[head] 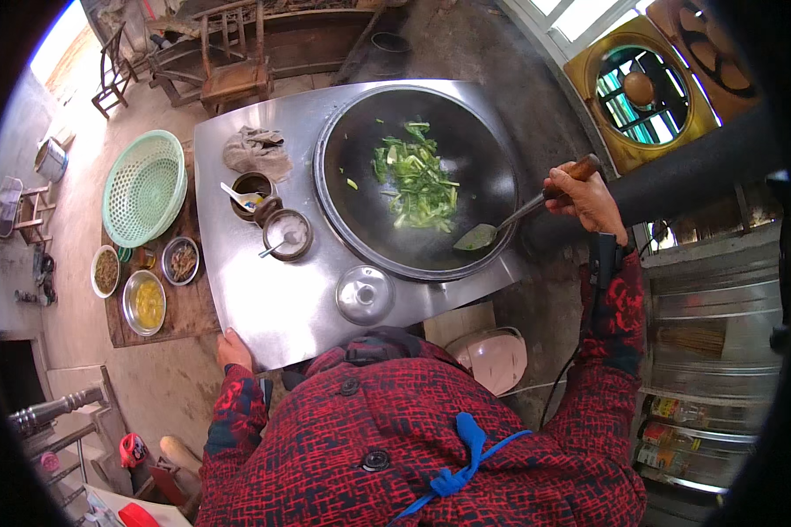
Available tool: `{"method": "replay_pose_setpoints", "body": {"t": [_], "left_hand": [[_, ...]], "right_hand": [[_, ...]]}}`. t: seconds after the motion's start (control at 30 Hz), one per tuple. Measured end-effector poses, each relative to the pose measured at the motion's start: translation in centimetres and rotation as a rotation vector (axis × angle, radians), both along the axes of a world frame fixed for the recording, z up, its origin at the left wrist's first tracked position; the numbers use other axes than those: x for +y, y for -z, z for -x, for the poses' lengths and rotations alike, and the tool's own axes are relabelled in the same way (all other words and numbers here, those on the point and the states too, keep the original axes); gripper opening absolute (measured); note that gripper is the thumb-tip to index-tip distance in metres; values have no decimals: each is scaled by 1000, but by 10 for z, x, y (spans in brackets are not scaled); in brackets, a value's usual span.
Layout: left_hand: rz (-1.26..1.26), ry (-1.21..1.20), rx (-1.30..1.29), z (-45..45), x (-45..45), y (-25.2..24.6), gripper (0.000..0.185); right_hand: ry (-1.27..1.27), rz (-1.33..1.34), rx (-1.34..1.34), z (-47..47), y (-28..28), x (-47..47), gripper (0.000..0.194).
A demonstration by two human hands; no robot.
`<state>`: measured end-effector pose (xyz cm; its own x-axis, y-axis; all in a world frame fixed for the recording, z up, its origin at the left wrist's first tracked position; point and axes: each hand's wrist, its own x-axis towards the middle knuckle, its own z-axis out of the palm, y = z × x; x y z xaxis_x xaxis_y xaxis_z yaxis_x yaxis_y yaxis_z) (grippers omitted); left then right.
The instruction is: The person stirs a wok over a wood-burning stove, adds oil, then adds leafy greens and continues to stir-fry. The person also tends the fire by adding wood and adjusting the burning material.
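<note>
My right hand (586,199) is closed around the wooden handle of a metal wok spatula (478,238), whose blade rests low on the right inner side of a large wok (349,217). Chopped green vegetables (422,184) lie in the wok, left of the blade. At the near left corner of the steel stove top (263,316), my left hand (234,349) rests against the edge; whether its fingers grip it cannot be told. A round metal lid (365,295) lies between the wok and my body. Left of the wok stand a pot of white granules (288,234) with a spoon and a brown pot (242,209) with a white spoon.
A crumpled grey cloth (257,153) lies on the stove top. Beyond its left edge, a low wooden table (191,316) carries a green plastic basket (144,188), a bowl of yellow food (145,303) and other bowls. A thick dark pipe (699,161) runs at the right.
</note>
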<state>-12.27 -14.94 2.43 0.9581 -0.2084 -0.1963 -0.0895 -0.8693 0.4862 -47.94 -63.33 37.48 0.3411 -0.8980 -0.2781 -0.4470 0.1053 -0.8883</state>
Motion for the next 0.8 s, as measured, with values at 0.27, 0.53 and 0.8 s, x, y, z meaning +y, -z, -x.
{"method": "replay_pose_setpoints", "body": {"t": [0.27,0.53,0.8], "left_hand": [[-77,-18,-24,2,-1,-2,54],[-23,-23,-3,1,-1,5,55],[-67,-36,16,6,-8,-14,52]], "right_hand": [[4,274,-314,-73,144,2,11],[-551,565,79,-52,84,-14,14],[-414,640,-157,-109,118,-48,20]]}}
